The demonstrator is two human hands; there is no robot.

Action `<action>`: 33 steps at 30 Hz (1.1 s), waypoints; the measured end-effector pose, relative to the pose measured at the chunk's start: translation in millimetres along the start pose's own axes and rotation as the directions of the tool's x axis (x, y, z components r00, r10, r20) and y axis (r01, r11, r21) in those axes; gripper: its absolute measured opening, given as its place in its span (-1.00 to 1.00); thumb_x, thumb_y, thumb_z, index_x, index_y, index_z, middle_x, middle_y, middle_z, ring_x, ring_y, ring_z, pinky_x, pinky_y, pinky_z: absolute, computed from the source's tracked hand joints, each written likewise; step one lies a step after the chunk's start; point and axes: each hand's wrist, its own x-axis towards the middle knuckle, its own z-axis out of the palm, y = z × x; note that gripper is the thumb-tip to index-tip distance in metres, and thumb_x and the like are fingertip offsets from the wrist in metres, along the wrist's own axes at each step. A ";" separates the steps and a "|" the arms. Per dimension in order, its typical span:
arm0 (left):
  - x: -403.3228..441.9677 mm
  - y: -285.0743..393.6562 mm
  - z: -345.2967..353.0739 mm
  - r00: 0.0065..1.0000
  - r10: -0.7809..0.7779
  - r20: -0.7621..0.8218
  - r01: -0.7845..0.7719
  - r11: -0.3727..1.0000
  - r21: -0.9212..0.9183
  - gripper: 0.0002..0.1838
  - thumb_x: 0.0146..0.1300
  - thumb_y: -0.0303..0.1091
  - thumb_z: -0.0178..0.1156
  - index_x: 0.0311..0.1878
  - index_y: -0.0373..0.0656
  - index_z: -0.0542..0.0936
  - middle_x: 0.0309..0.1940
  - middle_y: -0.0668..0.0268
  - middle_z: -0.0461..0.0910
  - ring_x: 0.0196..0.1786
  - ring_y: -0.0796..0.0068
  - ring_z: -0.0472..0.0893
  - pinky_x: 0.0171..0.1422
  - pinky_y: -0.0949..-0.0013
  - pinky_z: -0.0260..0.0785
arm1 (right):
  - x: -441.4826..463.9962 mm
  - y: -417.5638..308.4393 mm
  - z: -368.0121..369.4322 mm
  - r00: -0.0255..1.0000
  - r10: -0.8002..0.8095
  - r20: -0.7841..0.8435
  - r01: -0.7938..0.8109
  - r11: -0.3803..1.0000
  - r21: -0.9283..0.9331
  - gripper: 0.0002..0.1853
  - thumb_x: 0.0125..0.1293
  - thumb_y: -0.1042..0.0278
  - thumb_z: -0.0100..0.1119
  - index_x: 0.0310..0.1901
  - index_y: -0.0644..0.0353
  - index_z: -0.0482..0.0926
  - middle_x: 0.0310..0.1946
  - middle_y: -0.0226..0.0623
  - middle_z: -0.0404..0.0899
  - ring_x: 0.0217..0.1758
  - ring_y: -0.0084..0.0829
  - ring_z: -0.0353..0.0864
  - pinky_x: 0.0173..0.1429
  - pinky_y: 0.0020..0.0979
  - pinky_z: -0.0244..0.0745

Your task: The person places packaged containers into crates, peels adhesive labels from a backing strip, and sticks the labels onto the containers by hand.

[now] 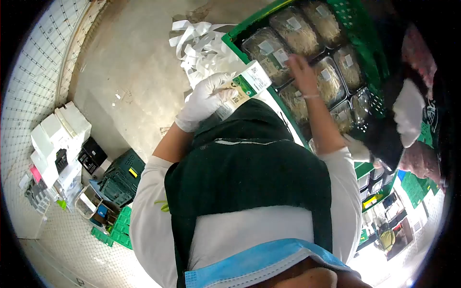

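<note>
My left hand [204, 101], in a white glove, is closed around printed labels [242, 91] in green, tan and white, with small print and a code on the white end. My bare right hand [303, 79] reaches over the green crate [240, 36], slightly blurred, its fingers stretched out. Its fingertips are at a clear-lidded pack [266, 47] that bears a similar green and white label [278, 58]. Several packs of pale, thin strands [294, 30] fill the crate, many with small white stickers on their lids.
Tangled white paper strips [206, 45] lie on the floor beside the crate. White boxes [60, 132] and dark green crates [122, 177] stand at the left. Another person's gloved hand [357, 149] and dark clothing are close on the right, by a further green crate [365, 170].
</note>
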 end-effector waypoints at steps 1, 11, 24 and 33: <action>1.1 -2.6 4.3 0.999 0.043 0.007 -0.043 0.999 0.025 -0.70 0.12 -0.43 0.14 -0.09 -0.35 0.44 -0.23 0.32 0.49 -0.18 0.63 0.45 -0.10 0.56 0.32 | -20.0 -24.2 -8.6 0.902 -0.072 0.425 -0.238 0.738 0.632 -0.53 0.08 0.08 0.14 -0.05 0.22 0.37 -0.25 -0.26 0.43 -0.23 -0.43 0.41 -0.09 -0.41 0.31; 24.7 43.9 45.4 0.936 -0.347 -0.057 0.352 0.918 0.182 -0.79 0.05 -0.32 0.22 -0.37 -0.31 0.53 -0.41 0.30 0.53 -0.40 0.61 0.48 -0.29 0.52 0.34 | -54.5 -65.1 -14.2 0.962 -0.253 0.103 0.208 0.923 0.324 -0.78 0.02 0.30 0.21 -0.30 0.18 0.50 -0.48 -0.21 0.51 -0.46 -0.39 0.54 -0.35 -0.47 0.41; 44.0 35.9 45.4 0.975 0.029 0.220 -0.101 0.941 0.324 -0.69 0.14 -0.48 0.02 -0.02 -0.31 0.42 -0.23 0.23 0.53 -0.21 0.61 0.47 -0.12 0.53 0.29 | -36.6 -60.1 -21.3 0.854 -0.305 0.422 0.250 0.951 0.181 -0.73 0.00 0.31 0.24 -0.27 0.25 0.50 -0.46 -0.33 0.52 -0.44 -0.53 0.48 -0.27 -0.51 0.39; 49.0 15.2 47.5 0.980 -0.198 -0.004 0.172 0.842 0.512 -0.73 0.03 -0.23 0.24 -0.41 -0.29 0.50 -0.47 0.29 0.52 -0.38 0.61 0.46 -0.30 0.52 0.30 | 19.9 -8.4 -62.8 0.984 -0.144 -0.106 0.135 0.987 -0.086 -0.74 0.06 0.18 0.14 -0.26 0.15 0.52 -0.37 -0.20 0.55 -0.33 -0.22 0.54 -0.25 -0.32 0.43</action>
